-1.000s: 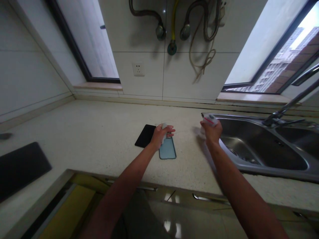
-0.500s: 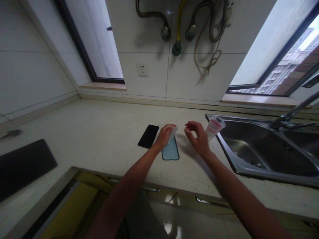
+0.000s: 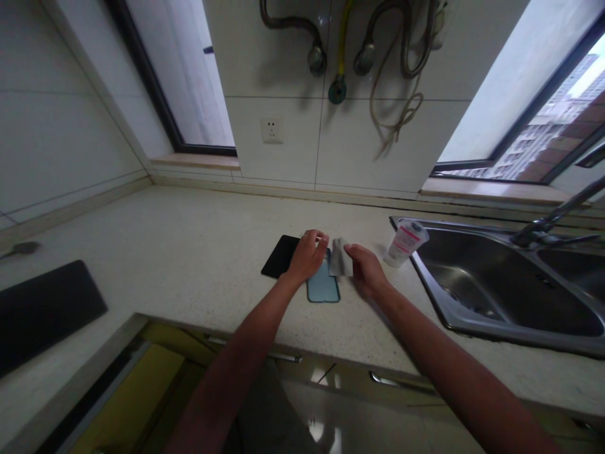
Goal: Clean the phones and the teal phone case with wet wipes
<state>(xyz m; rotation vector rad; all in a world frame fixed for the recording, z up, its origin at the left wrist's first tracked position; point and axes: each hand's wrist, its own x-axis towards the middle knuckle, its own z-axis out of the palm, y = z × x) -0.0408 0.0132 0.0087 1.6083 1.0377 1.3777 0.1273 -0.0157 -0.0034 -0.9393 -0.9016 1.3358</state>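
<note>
A light blue phone case [image 3: 323,287] lies flat on the pale speckled counter [image 3: 189,252]. A black phone [image 3: 278,255] lies just left of it. My left hand [image 3: 307,255] rests with curled fingers over the top of the case and the phone's right edge. My right hand [image 3: 366,268] pinches a small pale cloth [image 3: 339,257] held just above the case's top right corner. A white tube with a red label [image 3: 405,241] stands tilted at the sink's near left corner, apart from both hands.
A steel sink [image 3: 496,284] with a tap [image 3: 553,221] fills the right side. A black slab [image 3: 42,312] lies on the counter's left end. A wall socket [image 3: 271,130] and hanging hoses [image 3: 378,57] are on the back wall. The counter's front edge runs above cabinet handles.
My right hand let go of the white tube beside the sink, moved left and took hold of the small cloth that my left hand held. My left hand stayed on the case.
</note>
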